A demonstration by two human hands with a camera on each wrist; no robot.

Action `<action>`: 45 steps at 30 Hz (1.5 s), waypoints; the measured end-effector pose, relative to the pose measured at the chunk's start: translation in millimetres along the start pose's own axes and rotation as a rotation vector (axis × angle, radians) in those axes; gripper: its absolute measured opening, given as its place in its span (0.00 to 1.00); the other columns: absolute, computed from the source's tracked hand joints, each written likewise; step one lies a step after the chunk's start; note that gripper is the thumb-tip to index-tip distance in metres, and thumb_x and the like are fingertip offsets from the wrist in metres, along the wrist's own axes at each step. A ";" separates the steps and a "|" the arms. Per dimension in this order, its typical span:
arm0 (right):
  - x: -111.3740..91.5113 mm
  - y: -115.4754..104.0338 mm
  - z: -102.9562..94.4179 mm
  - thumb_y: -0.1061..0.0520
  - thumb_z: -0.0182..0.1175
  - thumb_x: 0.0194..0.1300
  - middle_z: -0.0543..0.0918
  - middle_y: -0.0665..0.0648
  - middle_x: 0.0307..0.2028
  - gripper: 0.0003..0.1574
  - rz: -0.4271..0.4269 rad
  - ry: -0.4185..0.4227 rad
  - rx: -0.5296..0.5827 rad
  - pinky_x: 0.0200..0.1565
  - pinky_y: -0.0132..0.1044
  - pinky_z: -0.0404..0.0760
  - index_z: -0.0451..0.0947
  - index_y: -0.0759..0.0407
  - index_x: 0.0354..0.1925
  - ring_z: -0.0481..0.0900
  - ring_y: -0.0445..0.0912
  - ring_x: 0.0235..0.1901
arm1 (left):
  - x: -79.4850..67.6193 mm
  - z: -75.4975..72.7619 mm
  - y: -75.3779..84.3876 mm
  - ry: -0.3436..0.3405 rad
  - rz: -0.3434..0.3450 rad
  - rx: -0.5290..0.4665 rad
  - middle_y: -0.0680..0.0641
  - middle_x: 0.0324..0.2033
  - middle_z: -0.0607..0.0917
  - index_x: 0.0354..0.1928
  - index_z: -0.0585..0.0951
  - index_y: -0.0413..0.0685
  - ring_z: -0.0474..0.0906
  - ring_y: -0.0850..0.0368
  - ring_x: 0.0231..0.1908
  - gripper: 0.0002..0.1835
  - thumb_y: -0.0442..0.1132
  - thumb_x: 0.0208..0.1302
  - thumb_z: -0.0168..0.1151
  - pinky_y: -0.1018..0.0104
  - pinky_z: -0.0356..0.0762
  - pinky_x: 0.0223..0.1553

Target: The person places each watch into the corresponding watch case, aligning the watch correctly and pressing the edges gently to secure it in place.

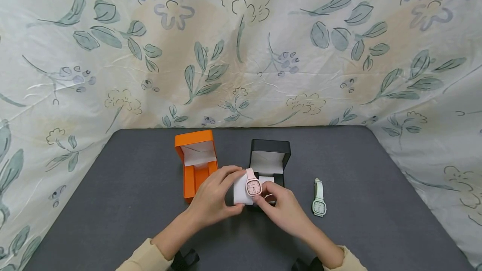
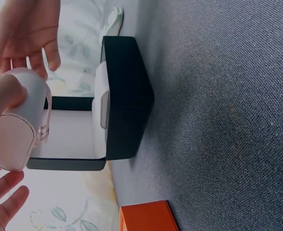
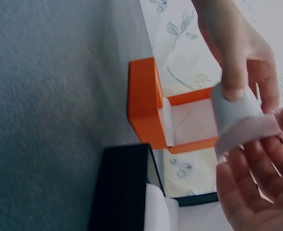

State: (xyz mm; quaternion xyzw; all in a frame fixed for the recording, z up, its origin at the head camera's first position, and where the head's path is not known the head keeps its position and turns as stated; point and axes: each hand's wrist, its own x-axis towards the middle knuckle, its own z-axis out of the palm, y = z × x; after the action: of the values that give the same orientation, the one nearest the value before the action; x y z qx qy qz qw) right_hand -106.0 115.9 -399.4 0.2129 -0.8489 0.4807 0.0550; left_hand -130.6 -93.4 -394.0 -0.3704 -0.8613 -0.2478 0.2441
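Note:
My left hand (image 1: 216, 191) grips a white watch cushion (image 1: 241, 190) by its ends, its thumb (image 2: 6, 96) pressed on one side. A pink watch (image 1: 254, 186) with a square dial lies over the cushion, its strap (image 3: 250, 131) curving round it. My right hand (image 1: 280, 204) pinches the watch's lower strap between thumb and fingers. Cushion and watch are held above the front of an open black watch box (image 1: 271, 146), which has a white lining. In the left wrist view another white cushion (image 2: 100, 101) sits inside this black box.
An open orange watch box (image 1: 189, 179) with a white-lined lid stands on the left, partly behind my left hand. A pale green watch (image 1: 319, 198) lies at the right on the dark grey tabletop (image 1: 369, 187). Floral cloth (image 1: 241, 53) hangs behind and along the sides.

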 end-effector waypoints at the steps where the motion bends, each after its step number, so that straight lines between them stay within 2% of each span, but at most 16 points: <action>1: 0.0 0.0 -1.2 0.59 0.60 0.60 0.78 0.43 0.30 0.05 -0.013 -0.020 -0.004 0.36 0.32 0.80 0.74 0.48 0.32 0.78 0.35 0.31 | -0.2 0.0 -0.2 0.001 0.001 -0.001 0.51 0.52 0.74 0.57 0.74 0.48 0.71 0.59 0.50 0.39 0.49 0.38 0.74 0.64 0.75 0.49; 4: 0.2 -0.7 -4.7 0.61 0.60 0.60 0.76 0.42 0.30 0.08 -0.046 -0.057 -0.035 0.36 0.32 0.80 0.73 0.47 0.33 0.78 0.35 0.32 | -1.0 -0.2 -0.4 -0.003 -0.001 0.001 0.51 0.52 0.74 0.57 0.74 0.48 0.71 0.59 0.50 0.39 0.50 0.37 0.74 0.63 0.75 0.49; 8: 0.3 -0.1 -6.2 0.62 0.59 0.60 0.77 0.41 0.29 0.08 -0.075 -0.066 -0.060 0.33 0.31 0.79 0.73 0.48 0.32 0.79 0.34 0.31 | -1.4 -1.8 0.2 -0.015 -0.005 0.007 0.52 0.52 0.74 0.57 0.73 0.48 0.71 0.60 0.50 0.38 0.50 0.39 0.73 0.64 0.74 0.50; 16: -0.2 -0.5 -7.0 0.59 0.59 0.61 0.79 0.44 0.28 0.05 -0.040 -0.080 -0.001 0.32 0.31 0.78 0.74 0.50 0.30 0.79 0.37 0.29 | -1.4 -3.7 -1.2 0.023 0.030 -0.011 0.51 0.51 0.74 0.56 0.74 0.47 0.72 0.59 0.50 0.38 0.49 0.36 0.73 0.64 0.75 0.49; 23: -0.5 2.6 -4.5 0.57 0.60 0.61 0.79 0.44 0.26 0.05 -0.015 -0.092 0.021 0.29 0.30 0.77 0.74 0.48 0.29 0.77 0.34 0.26 | -1.7 -3.5 -3.1 0.049 0.042 -0.019 0.51 0.50 0.75 0.55 0.75 0.47 0.73 0.60 0.48 0.38 0.48 0.34 0.74 0.66 0.75 0.47; 30: -1.4 3.8 -2.3 0.57 0.62 0.59 0.77 0.43 0.24 0.08 0.002 -0.063 0.014 0.28 0.29 0.76 0.72 0.47 0.27 0.76 0.34 0.24 | -0.9 -2.4 -1.2 0.056 0.035 -0.022 0.49 0.50 0.75 0.56 0.74 0.47 0.74 0.58 0.47 0.40 0.48 0.35 0.75 0.64 0.77 0.43; 37: -2.5 2.0 -0.7 0.57 0.63 0.59 0.79 0.44 0.26 0.06 0.027 -0.034 0.044 0.29 0.29 0.77 0.73 0.49 0.30 0.77 0.34 0.25 | -0.9 -1.3 -0.3 0.059 0.024 -0.029 0.49 0.50 0.74 0.56 0.74 0.46 0.74 0.57 0.47 0.41 0.48 0.34 0.76 0.64 0.78 0.41; 45: -1.7 1.0 0.2 0.55 0.65 0.56 0.78 0.45 0.25 0.10 0.038 -0.023 0.038 0.30 0.29 0.78 0.71 0.51 0.29 0.76 0.34 0.25 | 0.2 1.4 1.1 0.055 0.038 -0.024 0.49 0.51 0.74 0.56 0.74 0.46 0.74 0.57 0.47 0.40 0.48 0.35 0.75 0.64 0.77 0.42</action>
State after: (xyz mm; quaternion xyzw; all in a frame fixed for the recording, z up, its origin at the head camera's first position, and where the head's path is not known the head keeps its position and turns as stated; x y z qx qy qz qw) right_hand -104.9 116.6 -400.8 0.2032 -0.8442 0.4951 0.0320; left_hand -130.3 -91.7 -394.6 -0.3829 -0.8439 -0.2636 0.2679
